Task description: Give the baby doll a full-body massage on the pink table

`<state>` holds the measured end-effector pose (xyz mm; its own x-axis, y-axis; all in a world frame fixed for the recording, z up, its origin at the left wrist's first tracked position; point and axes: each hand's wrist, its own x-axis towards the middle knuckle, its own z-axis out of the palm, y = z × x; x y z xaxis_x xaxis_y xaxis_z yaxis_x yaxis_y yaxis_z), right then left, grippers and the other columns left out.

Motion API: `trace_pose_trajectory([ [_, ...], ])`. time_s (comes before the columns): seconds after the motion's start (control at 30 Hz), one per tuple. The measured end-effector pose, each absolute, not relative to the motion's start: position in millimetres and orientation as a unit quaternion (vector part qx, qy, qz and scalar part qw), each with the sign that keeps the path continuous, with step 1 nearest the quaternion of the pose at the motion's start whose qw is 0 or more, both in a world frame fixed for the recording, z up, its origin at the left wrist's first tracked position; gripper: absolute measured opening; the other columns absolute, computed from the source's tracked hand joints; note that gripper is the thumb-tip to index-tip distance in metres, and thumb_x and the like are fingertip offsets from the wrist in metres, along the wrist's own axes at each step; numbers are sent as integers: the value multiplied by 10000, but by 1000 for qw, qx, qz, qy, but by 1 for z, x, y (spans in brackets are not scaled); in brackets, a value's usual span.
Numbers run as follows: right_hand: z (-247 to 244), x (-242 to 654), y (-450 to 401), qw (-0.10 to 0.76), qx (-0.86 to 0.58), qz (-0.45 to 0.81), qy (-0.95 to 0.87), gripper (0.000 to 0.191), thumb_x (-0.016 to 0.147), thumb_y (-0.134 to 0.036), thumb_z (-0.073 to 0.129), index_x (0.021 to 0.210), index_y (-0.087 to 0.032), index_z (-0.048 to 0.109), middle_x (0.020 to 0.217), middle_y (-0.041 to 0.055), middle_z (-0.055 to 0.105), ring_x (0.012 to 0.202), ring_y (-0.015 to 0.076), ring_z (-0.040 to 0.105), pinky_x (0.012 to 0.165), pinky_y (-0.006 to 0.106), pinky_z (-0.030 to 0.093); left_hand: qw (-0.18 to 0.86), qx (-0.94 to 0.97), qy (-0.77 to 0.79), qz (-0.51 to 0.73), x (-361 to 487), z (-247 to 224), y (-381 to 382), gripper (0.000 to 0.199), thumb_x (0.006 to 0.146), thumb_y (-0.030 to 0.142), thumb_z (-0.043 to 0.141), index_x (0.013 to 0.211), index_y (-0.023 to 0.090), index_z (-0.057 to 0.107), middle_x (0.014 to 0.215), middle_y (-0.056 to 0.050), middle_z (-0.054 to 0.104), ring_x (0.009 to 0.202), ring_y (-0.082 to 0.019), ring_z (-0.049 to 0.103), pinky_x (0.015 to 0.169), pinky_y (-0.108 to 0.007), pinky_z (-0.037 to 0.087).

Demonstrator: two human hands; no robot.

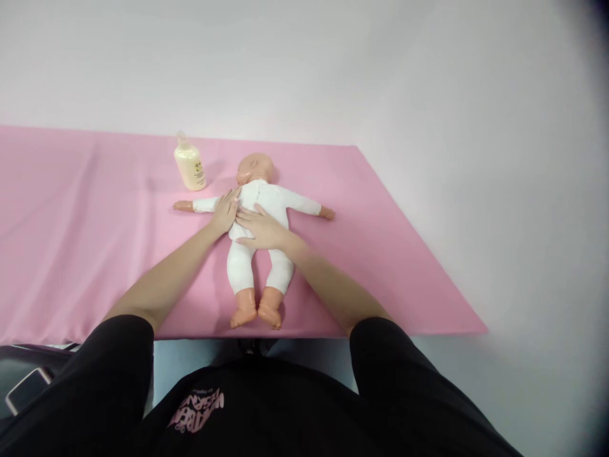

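Observation:
A baby doll (pixel 273 202) with a white cloth body lies on the pink-covered table, arms stretched out to both sides and feet toward me. Its head is turned to the left. My left hand (pixel 227 209) rests on the doll's left-side shoulder and chest, fingers extended. Across the lower torso my right hand (pixel 261 228) lies flat, its fingers spread and pointing left. The two hands are close together near the middle of the torso. Neither hand grips anything. Part of the doll's chest and belly is hidden beneath them.
A pale yellow pump bottle (pixel 191 168) stands behind the doll's left-side arm. The pink cloth (pixel 380 266) covers the table to its right edge, with a white wall behind. At lower left a phone (pixel 29 388) lies on a dark surface below the table.

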<state>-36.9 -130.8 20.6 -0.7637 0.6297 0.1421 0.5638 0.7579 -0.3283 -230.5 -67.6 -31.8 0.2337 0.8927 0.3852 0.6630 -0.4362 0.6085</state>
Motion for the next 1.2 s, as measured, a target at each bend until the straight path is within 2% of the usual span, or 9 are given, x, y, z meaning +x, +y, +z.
trace_pose_trajectory([
  [0.23,16,-25,-116,191,-251,278,-907,389,954,-380,661,1302,-241,764,1439,72,712,1513,256,536,1379,555,72,168,768,519,336,-231,-31,-66,733,1085,601,202,1630,170,434,1709,-122,402,1634,-318,289,1342,-560,189],
  [0.3,16,-21,-113,230,-225,366,-873,316,971,-442,625,1105,-244,833,1247,41,813,1361,236,675,1381,526,86,166,765,529,328,-229,-30,-66,689,1090,544,213,1638,181,420,1718,-109,386,1638,-308,281,1343,-557,180],
  [0.37,18,-18,-112,263,-202,449,-829,428,971,-563,599,873,-224,841,996,31,856,1125,220,784,1379,500,121,166,762,543,311,-228,-28,-66,664,1086,495,249,1656,184,388,1735,-104,352,1646,-304,259,1344,-556,166],
  [0.53,21,-12,-110,301,-208,572,-734,697,831,-811,630,488,-204,645,496,17,673,673,190,743,1231,460,421,138,794,540,242,-222,-18,-73,739,1045,456,375,1707,153,251,1773,-135,231,1667,-337,167,1338,-597,120],
  [0.67,16,-9,-105,322,-227,589,-706,681,800,-815,633,514,-197,637,412,-7,562,511,144,612,914,363,585,115,857,461,197,-216,-8,-86,670,1059,404,309,1692,185,312,1774,-110,243,1676,-328,112,1332,-622,101],
  [0.8,10,-10,-107,399,-285,497,-716,578,915,-711,522,740,-197,718,538,-8,621,546,148,569,753,328,559,136,885,402,190,-208,2,-97,614,1065,408,326,1646,234,423,1742,-84,345,1665,-343,171,1327,-657,95],
  [0.97,10,-11,-111,417,-329,233,-814,403,978,-514,479,972,-213,748,1133,112,753,1141,261,655,1109,436,497,137,895,376,195,-203,8,-104,557,1022,367,427,1537,210,569,1663,-91,487,1618,-322,327,1352,-622,102],
  [1.1,9,-8,-102,350,-374,171,-842,510,1019,-419,430,1421,-197,652,1586,110,561,1531,266,433,1325,469,276,136,913,332,192,-203,8,-102,447,1016,340,444,1348,244,728,1488,-69,670,1501,-287,509,1376,-580,86],
  [1.2,6,-5,-93,280,-414,175,-848,572,1063,-412,343,1549,-201,558,1722,74,405,1650,263,264,1364,495,172,149,916,317,193,-203,4,-98,407,1013,346,467,1247,255,787,1429,-54,713,1478,-281,535,1382,-564,92],
])
